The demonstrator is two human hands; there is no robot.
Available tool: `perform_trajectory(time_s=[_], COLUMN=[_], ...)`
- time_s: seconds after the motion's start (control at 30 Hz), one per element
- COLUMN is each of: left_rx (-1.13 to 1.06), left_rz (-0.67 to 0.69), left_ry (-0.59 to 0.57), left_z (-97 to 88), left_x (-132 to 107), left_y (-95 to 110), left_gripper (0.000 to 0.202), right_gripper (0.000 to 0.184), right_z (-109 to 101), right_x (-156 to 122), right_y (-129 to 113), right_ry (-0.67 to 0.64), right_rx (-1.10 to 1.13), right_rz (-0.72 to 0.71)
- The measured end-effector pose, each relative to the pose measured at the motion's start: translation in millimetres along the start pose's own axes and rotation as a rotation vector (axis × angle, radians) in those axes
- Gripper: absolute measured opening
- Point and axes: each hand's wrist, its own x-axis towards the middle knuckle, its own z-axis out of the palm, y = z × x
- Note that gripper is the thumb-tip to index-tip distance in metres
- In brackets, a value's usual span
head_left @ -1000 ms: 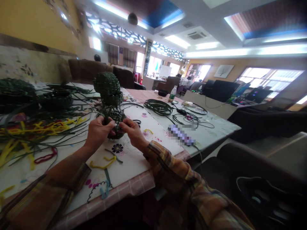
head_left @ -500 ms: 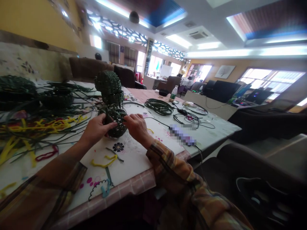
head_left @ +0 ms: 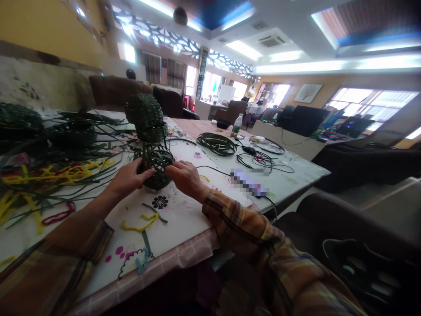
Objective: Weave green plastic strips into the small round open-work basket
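A small, round basket (head_left: 157,181) of dark green woven strips rests on the white patterned tabletop, with its open weave facing me. My left hand (head_left: 131,175) is closed on its left side, the thumb lying across the front. On the right rim, my right hand (head_left: 184,175) is closed in a pinch; a strip may lie between its fingers, but they hide it. Just behind stands a taller, rounded woven piece (head_left: 144,116) of the same green strips. A loose strip (head_left: 154,213) and a yellow fuzzy stem (head_left: 140,224) lie in front.
Yellow stems (head_left: 59,173) and dark green strips crowd the left side, by another woven piece (head_left: 72,134). To the right are a coil of green strip (head_left: 216,144), a power strip (head_left: 248,182) with its cable, and a bottle (head_left: 237,126). A dark chair (head_left: 315,219) stands at the right.
The camera view has shifted slightly. My right hand has moved slightly down and left along the basket's rim, while my left hand keeps its hold.
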Motion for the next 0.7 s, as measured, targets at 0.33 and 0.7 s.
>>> perform_trajectory(time_s=[0.33, 0.7], left_rx=[0.141, 0.48], left_rz=[0.009, 0.05], left_ry=[0.007, 0.062], left_z=[-1.1, 10.4], left_x=[-2, -15], left_y=[2, -12], left_gripper=[0.057, 0.049], right_gripper=[0.036, 0.033], right_z=[-9, 9], right_x=[5, -9], right_y=[-17, -24], right_ry=[-0.168, -0.263], right_rx=[-0.066, -0.039], right_rz=[0.036, -0.046])
